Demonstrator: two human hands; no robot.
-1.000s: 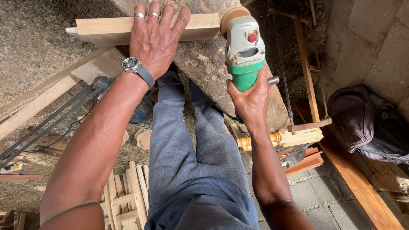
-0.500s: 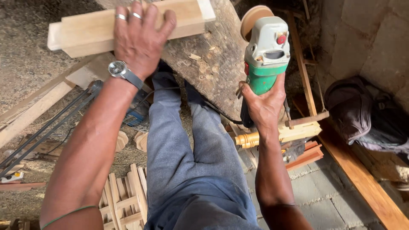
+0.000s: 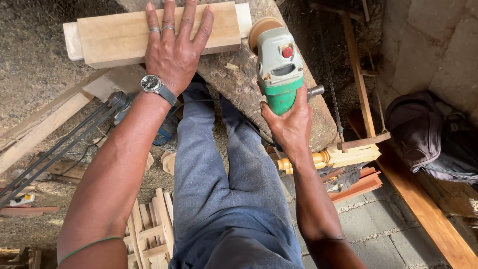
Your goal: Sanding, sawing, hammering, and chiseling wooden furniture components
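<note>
Wood block pinned on log, grinder gripped at its right end.

The left hand (image 3: 175,55) is laid flat, fingers spread, on the pale wood block (image 3: 124,37), which rests across the far part of the log (image 3: 259,84). The right hand (image 3: 289,122) is clamped round the green body of the angle grinder (image 3: 279,65), its sanding disc just beside the block's right end. Compared with half a second earlier, block and grinder are seen nearer in the frame, and the grinder has been brought leftward, closer to the block.
</note>
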